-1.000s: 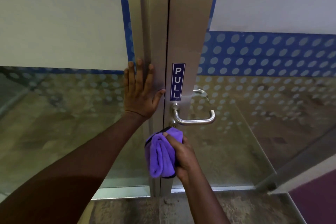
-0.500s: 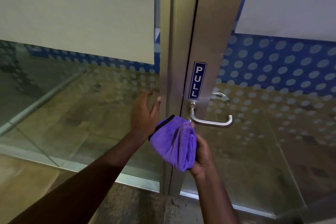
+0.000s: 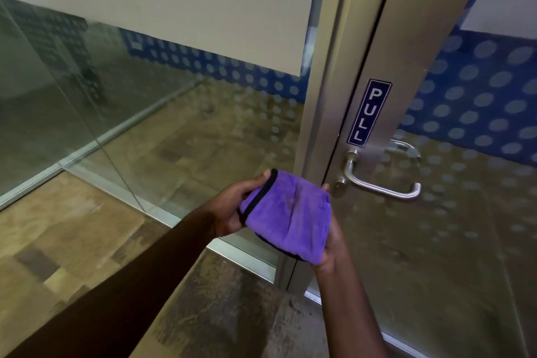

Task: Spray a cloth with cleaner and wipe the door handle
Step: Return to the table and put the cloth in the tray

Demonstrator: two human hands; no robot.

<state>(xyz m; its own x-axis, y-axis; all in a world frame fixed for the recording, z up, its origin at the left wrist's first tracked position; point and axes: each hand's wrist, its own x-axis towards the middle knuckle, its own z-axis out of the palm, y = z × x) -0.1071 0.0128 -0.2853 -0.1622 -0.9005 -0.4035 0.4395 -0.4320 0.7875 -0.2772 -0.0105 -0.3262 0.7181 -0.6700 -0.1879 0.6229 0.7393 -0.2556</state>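
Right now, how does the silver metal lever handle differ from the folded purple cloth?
The silver metal lever handle is rigid, shiny and fixed to the door; the folded purple cloth is soft, matte and dark-edged, held between the left hand and right hand. The two are not touching.

Cloth (image 3: 287, 218) between both hands, just left of door handle (image 3: 380, 180) (sign (image 3: 368, 112) above).
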